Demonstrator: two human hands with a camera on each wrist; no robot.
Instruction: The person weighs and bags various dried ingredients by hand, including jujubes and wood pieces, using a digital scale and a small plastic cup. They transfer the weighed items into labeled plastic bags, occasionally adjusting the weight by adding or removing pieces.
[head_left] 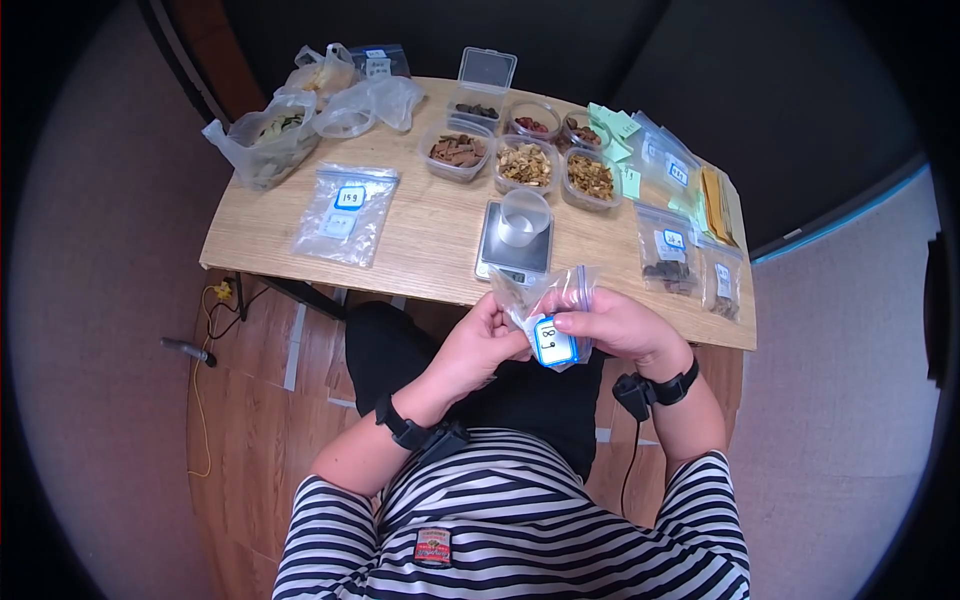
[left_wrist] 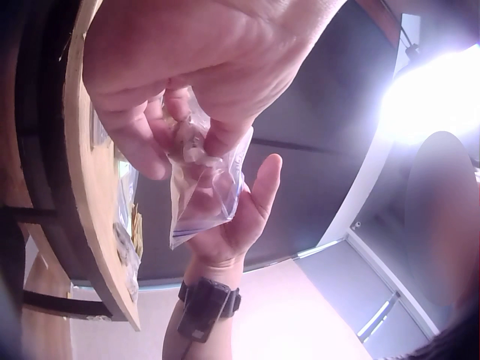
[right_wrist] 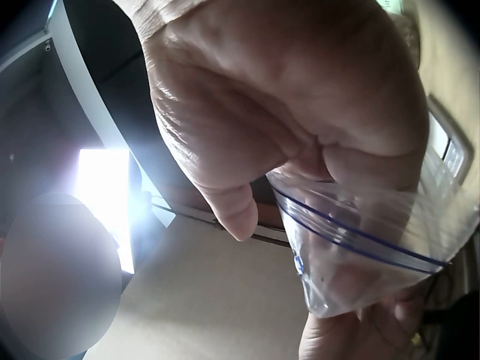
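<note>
A clear zip bag (head_left: 572, 290) with a blue-bordered label (head_left: 556, 340) reading "18 g" is held up in front of the table's near edge. My left hand (head_left: 475, 345) pinches the bag at its left end, fingers curled over the gathered plastic (left_wrist: 196, 154). At the zip end is my right hand (head_left: 630, 325), its fingers showing through the plastic. The right thumb (right_wrist: 232, 210) sticks out, apart from the bag in both wrist views, though it overlaps the label from above. Beyond the bag, a digital scale (head_left: 488, 262) carries a clear plastic cup (head_left: 524, 225).
Open tubs of dried pieces, including brown strips (head_left: 458, 150) and yellowish chunks (head_left: 590, 178), stand behind the scale. A bag labelled "15g" (head_left: 345, 215) lies left. Filled bags (head_left: 668, 255), green notes (head_left: 612, 125) and brown envelopes (head_left: 715, 205) are right. Plastic bags (head_left: 265, 140) sit at far left.
</note>
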